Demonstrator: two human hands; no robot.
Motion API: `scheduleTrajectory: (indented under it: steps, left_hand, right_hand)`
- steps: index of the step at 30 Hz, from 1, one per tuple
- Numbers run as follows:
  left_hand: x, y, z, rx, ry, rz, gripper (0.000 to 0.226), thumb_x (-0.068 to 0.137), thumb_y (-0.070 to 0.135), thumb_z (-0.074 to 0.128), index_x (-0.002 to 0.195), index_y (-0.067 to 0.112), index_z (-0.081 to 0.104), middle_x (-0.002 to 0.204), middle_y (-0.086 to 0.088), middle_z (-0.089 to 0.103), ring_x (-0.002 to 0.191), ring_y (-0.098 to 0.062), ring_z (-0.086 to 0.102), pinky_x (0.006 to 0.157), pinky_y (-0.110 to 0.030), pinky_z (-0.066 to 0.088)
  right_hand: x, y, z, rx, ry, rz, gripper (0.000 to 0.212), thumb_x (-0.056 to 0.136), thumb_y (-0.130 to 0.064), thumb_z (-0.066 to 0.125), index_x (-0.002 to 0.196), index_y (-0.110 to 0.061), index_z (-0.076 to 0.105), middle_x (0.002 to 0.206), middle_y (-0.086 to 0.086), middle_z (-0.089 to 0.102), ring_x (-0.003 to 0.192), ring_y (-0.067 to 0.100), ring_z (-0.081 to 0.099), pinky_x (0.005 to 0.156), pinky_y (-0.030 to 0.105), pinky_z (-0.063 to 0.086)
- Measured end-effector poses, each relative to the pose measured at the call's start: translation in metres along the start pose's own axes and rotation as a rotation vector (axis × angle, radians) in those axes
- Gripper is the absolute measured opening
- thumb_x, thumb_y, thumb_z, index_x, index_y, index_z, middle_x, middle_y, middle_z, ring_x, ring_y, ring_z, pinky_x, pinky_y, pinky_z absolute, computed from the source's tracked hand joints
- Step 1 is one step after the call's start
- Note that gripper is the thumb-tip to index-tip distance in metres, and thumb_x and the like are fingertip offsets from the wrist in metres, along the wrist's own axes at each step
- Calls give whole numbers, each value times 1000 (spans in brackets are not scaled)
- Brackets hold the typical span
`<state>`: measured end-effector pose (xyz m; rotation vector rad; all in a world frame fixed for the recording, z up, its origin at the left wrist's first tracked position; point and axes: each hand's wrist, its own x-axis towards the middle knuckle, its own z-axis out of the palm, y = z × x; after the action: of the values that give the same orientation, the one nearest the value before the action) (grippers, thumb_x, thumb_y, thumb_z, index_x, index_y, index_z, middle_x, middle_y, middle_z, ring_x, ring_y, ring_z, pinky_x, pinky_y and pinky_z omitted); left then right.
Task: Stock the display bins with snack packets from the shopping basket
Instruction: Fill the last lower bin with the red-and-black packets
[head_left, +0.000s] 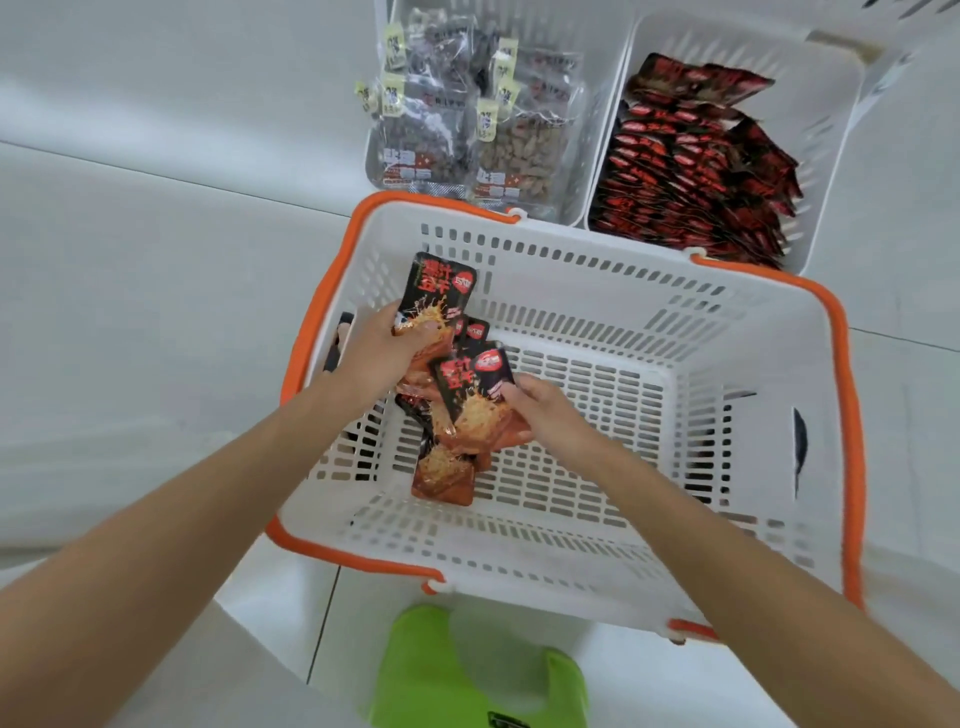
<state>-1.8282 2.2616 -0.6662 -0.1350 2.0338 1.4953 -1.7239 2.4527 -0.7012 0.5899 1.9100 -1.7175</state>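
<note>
White slotted plastic forms the shopping basket (623, 291), one only, with an orange rim and handles, standing on the pale tiled floor (156, 312). Beyond its far edge, two white display bins stand side by side and touch each other. The left bin (602, 104) holds grey see-through packets (421, 140) with small cream labels. Their writing is too blurred to read, and they overlap too much for a sure count. The right bin (826, 130) is packed with rows of red-and-black packets (691, 171), too many to count. One green plastic thing (467, 670) lies at the near edge.

Both hands reach into the basket's left side. The left hand (382, 345) has its grip closed round the lower end of one upright snack packet (439, 291), which is black with large orange Chinese characters and a red badge. The right hand (545, 413) pinches the edge of a second matching packet (467, 389). Beneath them lie at least three more of the same kind, partly hidden. The nearest one (444, 480) rests flat on the basket floor.
</note>
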Motion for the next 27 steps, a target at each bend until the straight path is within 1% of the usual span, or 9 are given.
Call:
scheduleTrajectory:
  steps: [2, 4, 6, 10, 15, 18, 19, 22, 27]
  left_hand:
    - [-2, 1, 7, -60, -32, -31, 83, 76, 66, 71, 144, 28, 43, 135, 9, 57, 115, -18, 63, 97, -45, 52]
    - [-8, 6, 22, -115, -140, -102, 97, 69, 60, 75, 149, 28, 31, 135, 10, 52, 114, -18, 63, 93, -40, 54]
    - [-7, 5, 37, -121, -198, -94, 76, 75, 35, 80, 139, 20, 44, 126, 0, 64, 104, -20, 69, 88, -39, 57]
    - [0, 7, 32, -73, -3, 24, 34, 89, 7, 69, 116, 20, 54, 106, 2, 69, 91, -19, 71, 66, -30, 60]
    - [6, -2, 7, 26, 89, 100, 38, 90, 12, 69, 120, 29, 54, 116, 1, 68, 110, -24, 64, 94, -52, 53]
    - [5, -2, 3, -28, 72, 105, 36, 94, 9, 63, 119, 31, 50, 118, 0, 65, 114, -25, 61, 98, -53, 50]
    - [6, -3, 2, -27, 69, 96, 35, 95, 10, 62, 118, 32, 49, 117, 1, 65, 114, -25, 61, 99, -53, 49]
    - [7, -6, 2, 6, 81, 97, 29, 95, 14, 63, 117, 32, 55, 116, 2, 67, 113, -23, 62, 99, -53, 49]
    - [5, 0, 25, -42, -16, -6, 28, 96, 24, 62, 119, 36, 51, 124, 0, 65, 103, -19, 66, 88, -48, 57]
  right_hand:
    - [-5, -20, -23, 227, 86, -33, 22, 104, -23, 45, 105, -12, 64, 102, 14, 72, 90, 29, 71, 87, 46, 58]
    - [-7, -37, -28, 268, 143, -79, 24, 103, -24, 48, 107, -9, 66, 103, 16, 73, 92, 31, 71, 90, 49, 56]
    - [-4, -46, -25, 110, 189, -160, 25, 101, -26, 53, 113, -10, 67, 106, 10, 73, 93, 25, 71, 88, 43, 57]
    - [3, -40, -27, -107, 246, -181, 47, 95, -24, 62, 139, -18, 47, 125, -2, 54, 108, 12, 57, 72, 15, 50]
    - [31, 9, 12, -167, 96, 87, 57, 89, -30, 70, 138, -12, 45, 126, 1, 58, 111, 17, 57, 92, 32, 47]
    - [48, 31, 30, -306, 89, 33, 11, 91, -20, 69, 84, -12, 63, 83, -1, 60, 74, 10, 54, 67, 26, 42]
    - [48, 32, 25, -337, 93, 20, 17, 93, -15, 64, 77, -13, 60, 76, -4, 54, 67, 6, 49, 61, 23, 38]
    - [30, 26, -15, -322, 162, -2, 6, 99, -12, 54, 102, -12, 59, 91, -3, 58, 80, 12, 57, 59, 16, 40]
    - [-20, -11, -91, 127, 407, -125, 20, 95, -5, 58, 94, -25, 60, 95, 11, 69, 84, 30, 61, 75, 47, 53]
